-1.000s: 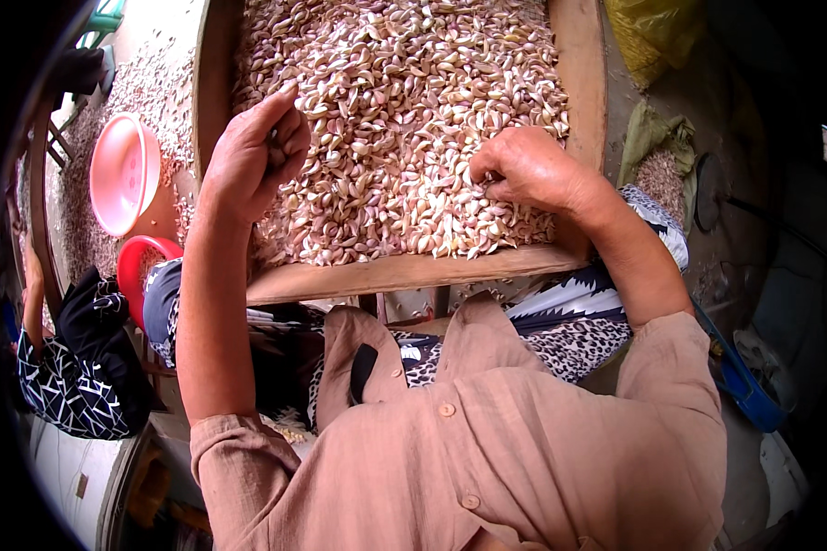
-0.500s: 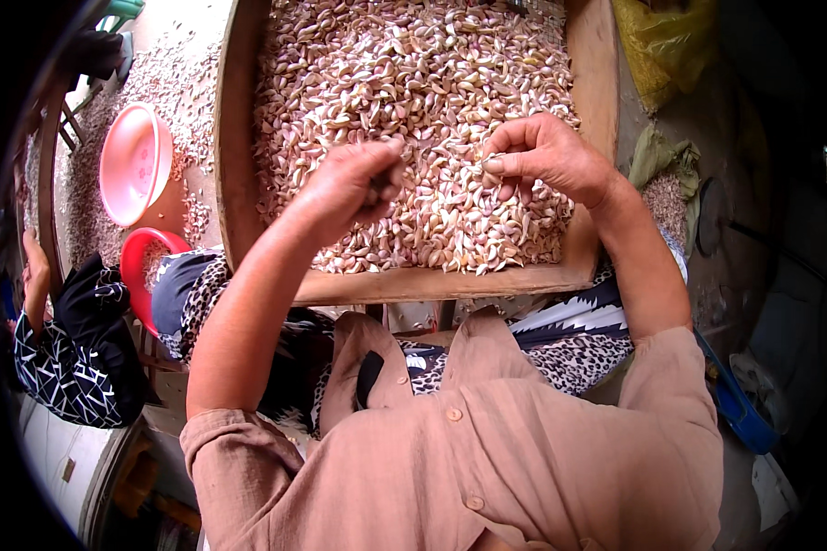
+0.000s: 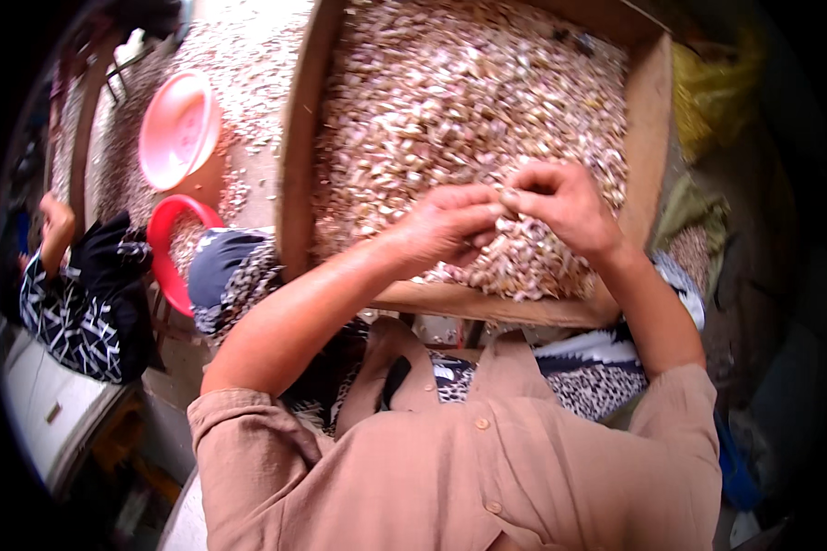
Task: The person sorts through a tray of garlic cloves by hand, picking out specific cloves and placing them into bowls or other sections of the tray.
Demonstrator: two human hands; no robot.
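Observation:
Garlic cloves [image 3: 450,119], pale with purple-pink skins, fill a shallow wooden tray [image 3: 648,147] in front of me. Over its nearer part, my left hand [image 3: 448,223] and my right hand [image 3: 568,207] meet fingertip to fingertip. Both are closed in a pinch, thumb against fingers. Whatever lies between the fingertips is too small and blurred to name. Cloves lie just beneath both hands.
A pink basin [image 3: 179,133] and a red basin [image 3: 164,239] stand left of the tray, with cloves scattered on the floor. Another person's hand [image 3: 57,223] shows at far left. A yellow sack [image 3: 721,92] lies at right.
My left hand has moved right and meets my right hand, where before they were apart. The whole view has shifted, so the tray appears further right and lower.

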